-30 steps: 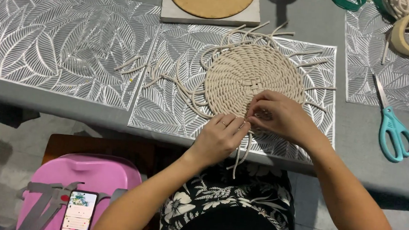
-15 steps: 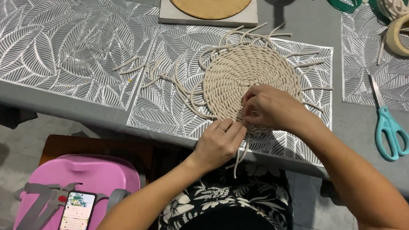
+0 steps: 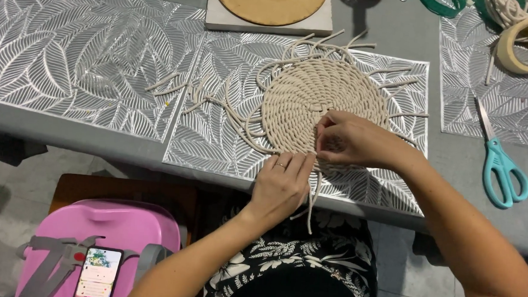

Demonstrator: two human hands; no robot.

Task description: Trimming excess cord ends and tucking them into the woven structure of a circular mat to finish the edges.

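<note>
While the round woven rope mat point(image 3: 321, 100) lies on a silver leaf-patterned placemat point(image 3: 217, 128) at the counter's point(image 3: 415, 30) near edge, the right hand point(image 3: 352, 140) pinches a cord at the mat's near rim. Just beside it, the left hand point(image 3: 283, 182) closes its grip on loose cords point(image 3: 310, 202) hanging over the edge. Teal scissors point(image 3: 504, 170) lie to the right.

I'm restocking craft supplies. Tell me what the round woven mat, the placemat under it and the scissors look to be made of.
Woven mat: matte cream cord, probably cotton; twisted strands and loose ends show.
Placemat: shiny silver cut-out leaf pattern, likely vinyl or plastic; it glints.
Scissors: grey metal blades, smooth teal handles, apparently plastic.
The left hand and right hand pinch cords at the mat's near edge.
</note>
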